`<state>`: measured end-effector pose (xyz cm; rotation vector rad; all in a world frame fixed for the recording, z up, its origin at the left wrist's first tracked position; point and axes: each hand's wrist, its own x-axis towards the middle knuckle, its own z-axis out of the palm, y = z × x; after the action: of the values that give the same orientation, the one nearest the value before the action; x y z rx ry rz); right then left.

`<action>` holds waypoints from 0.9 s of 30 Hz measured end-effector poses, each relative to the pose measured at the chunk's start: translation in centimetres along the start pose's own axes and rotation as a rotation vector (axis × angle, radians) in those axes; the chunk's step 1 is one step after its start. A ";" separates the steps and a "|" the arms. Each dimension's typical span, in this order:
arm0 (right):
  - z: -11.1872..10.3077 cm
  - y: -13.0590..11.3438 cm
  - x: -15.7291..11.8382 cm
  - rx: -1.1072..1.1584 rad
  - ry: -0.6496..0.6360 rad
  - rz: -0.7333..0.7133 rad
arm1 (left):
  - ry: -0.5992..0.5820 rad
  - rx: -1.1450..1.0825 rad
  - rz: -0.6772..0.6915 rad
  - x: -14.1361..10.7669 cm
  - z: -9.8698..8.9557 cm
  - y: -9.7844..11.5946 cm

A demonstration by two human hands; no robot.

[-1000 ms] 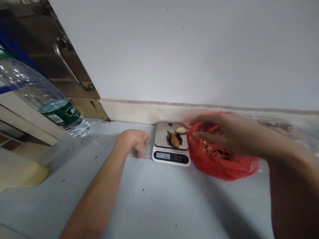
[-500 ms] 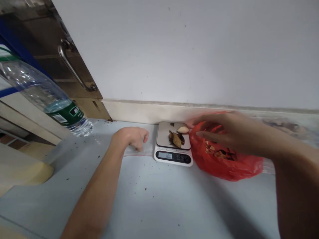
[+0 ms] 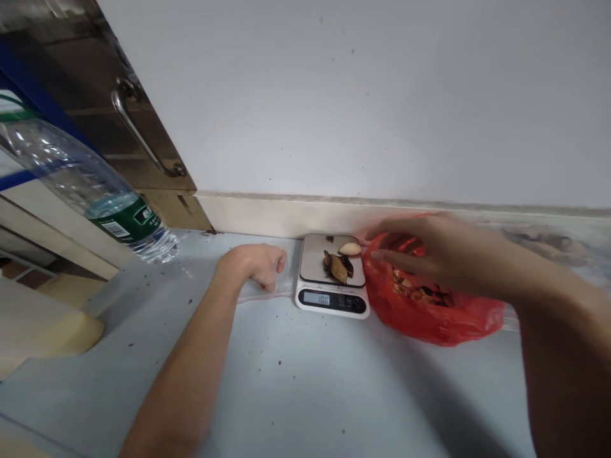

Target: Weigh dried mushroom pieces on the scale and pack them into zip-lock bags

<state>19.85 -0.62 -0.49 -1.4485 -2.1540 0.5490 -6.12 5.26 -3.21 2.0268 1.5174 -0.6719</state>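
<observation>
A white digital kitchen scale [image 3: 333, 308] stands against the wall, its display reading 10.0. On its plate lie several brown, dried curled pieces [image 3: 338, 267] and one pale piece [image 3: 351, 249]. Left of the scale, my left hand [image 3: 258, 264] rests at a clear plastic bag [image 3: 286, 286]. Its fingers are loosely bent, with a gap between them and nothing visible inside. My right hand [image 3: 415, 245] hovers over a red plastic bag [image 3: 439, 327], thumb and fingers apart. Dried brown and reddish pieces [image 3: 422, 292] show inside the red bag.
A clear bottle with a green label [image 3: 128, 216] stands on the left of the pale blue tabletop [image 3: 296, 394]. Behind the scale rises a white wall [image 3: 334, 114]. Clear plastic with pale contents [image 3: 548, 245] lies behind my right forearm. Dark crumbs dot the table.
My right hand has shifted very slightly left over the red bag. The left hand, the pieces on the scale and the 10.0 reading look the same.
</observation>
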 end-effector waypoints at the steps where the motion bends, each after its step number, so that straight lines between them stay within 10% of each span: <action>1: 0.0 -0.1 0.0 -0.023 -0.039 -0.006 | -0.006 -0.001 -0.002 0.1 0.0 -0.1; 13: 0.0 -0.1 0.0 -0.088 -0.111 -0.031 | 0.030 -0.113 0.039 -0.7 -0.3 -0.1; 19: 2.0 -2.0 0.2 -0.018 -0.118 -0.070 | 0.264 -0.473 0.277 -2.9 -1.5 -1.2; 27: 6.1 -3.9 1.4 0.724 -0.044 0.168 | 0.334 -0.623 0.459 -3.9 -1.5 0.3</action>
<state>12.89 -1.04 -2.94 -1.1957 -1.5951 1.2695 -6.68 3.42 0.54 1.9221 1.1519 0.3039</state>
